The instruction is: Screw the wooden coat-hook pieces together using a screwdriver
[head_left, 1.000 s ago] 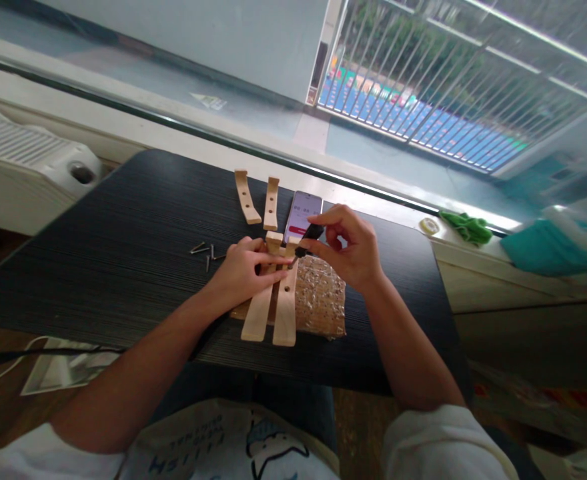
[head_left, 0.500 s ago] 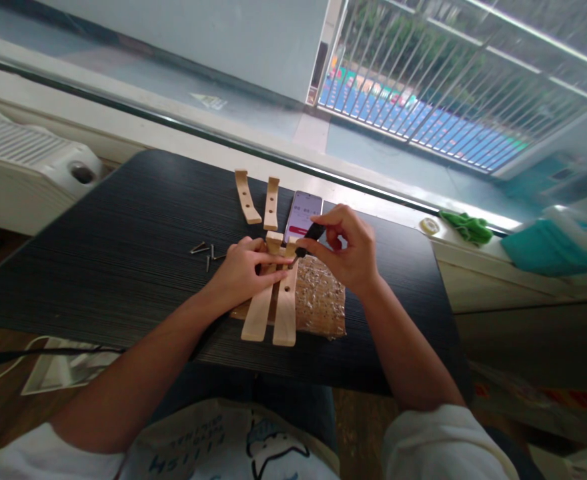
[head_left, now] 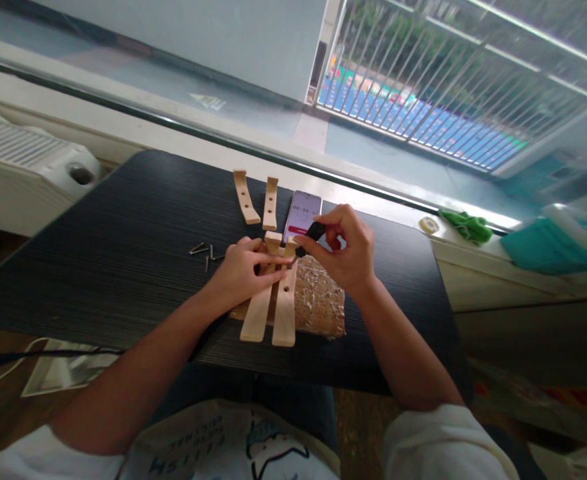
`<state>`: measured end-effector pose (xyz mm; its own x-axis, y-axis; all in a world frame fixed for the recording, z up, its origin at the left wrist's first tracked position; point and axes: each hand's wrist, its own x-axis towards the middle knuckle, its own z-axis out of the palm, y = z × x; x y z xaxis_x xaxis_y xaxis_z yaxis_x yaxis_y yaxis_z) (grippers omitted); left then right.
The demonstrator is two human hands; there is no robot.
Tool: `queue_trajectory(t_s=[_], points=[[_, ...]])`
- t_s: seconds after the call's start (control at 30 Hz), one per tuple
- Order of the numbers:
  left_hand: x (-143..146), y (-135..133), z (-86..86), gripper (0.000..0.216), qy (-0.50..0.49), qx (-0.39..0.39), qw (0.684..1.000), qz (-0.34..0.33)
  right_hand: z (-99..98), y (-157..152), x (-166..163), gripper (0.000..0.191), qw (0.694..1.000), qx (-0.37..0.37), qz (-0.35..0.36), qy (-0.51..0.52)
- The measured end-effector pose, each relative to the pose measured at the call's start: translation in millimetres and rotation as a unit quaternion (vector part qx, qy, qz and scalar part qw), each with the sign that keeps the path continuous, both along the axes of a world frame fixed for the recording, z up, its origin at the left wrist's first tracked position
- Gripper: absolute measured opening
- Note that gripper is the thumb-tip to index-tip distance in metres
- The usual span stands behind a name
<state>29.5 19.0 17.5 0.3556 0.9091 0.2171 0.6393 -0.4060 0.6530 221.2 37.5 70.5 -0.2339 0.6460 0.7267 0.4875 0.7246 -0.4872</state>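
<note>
Two long pale wooden slats (head_left: 272, 308) lie side by side on a bubble-wrap packet (head_left: 319, 301) near the front of the black table (head_left: 113, 253). My left hand (head_left: 241, 270) presses down across their far ends, fingers closed over the wood. My right hand (head_left: 343, 250) pinches a small black-handled screwdriver (head_left: 309, 237) whose tip points at the top of the right slat. Two shorter curved wooden pieces (head_left: 256, 199) lie beyond, beside a phone (head_left: 302, 215) with a lit screen.
Several loose screws (head_left: 206, 252) lie left of my left hand. A radiator (head_left: 28, 167) stands at the far left. On the window sill to the right sit a tape roll (head_left: 429, 225), a green cloth (head_left: 466, 227) and a teal bag (head_left: 553, 247).
My right hand's fingers have shifted slightly on the screwdriver handle. The slats and my left hand have stayed in place.
</note>
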Motion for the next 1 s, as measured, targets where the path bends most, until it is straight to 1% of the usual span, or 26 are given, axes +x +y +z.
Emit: queue_trajectory(t_s=[0.17,0.37,0.57,0.63,0.73,0.8,0.9,1.0], points=[[0.3,-0.1,0.2,0.024,0.001,-0.009,1.000,0.005,-0.3,-1.4,-0.9,0.024,1.000,-0.003,-0.010,-0.001],[0.4,-0.1,1.3,0.024,0.004,-0.009,1.000,0.004,0.0,-3.4,-0.7,0.029,1.000,0.016,0.013,-0.012],[0.0,0.5,-0.9,0.024,0.010,-0.005,1.000,0.007,-0.3,0.0,1.0,0.022,0.998,0.053,0.026,-0.021],[-0.2,0.6,-1.5,0.024,0.009,-0.002,1.000,0.006,3.2,0.9,3.4,0.019,0.997,0.054,0.048,-0.029],[-0.2,0.7,-1.6,0.025,0.003,0.001,1.000,0.003,11.3,1.2,9.3,0.014,0.993,0.038,0.098,-0.053],[0.0,0.8,-1.2,0.025,-0.003,0.003,1.000,0.001,16.2,1.2,13.8,0.016,0.989,0.016,0.121,-0.080],[0.4,1.2,-1.1,0.025,-0.007,0.005,1.000,0.001,20.1,1.4,19.1,0.020,0.985,-0.018,0.129,-0.109],[0.4,1.2,-1.5,0.025,-0.005,0.004,1.000,0.002,21.1,2.1,21.3,0.020,0.985,-0.032,0.134,-0.104]])
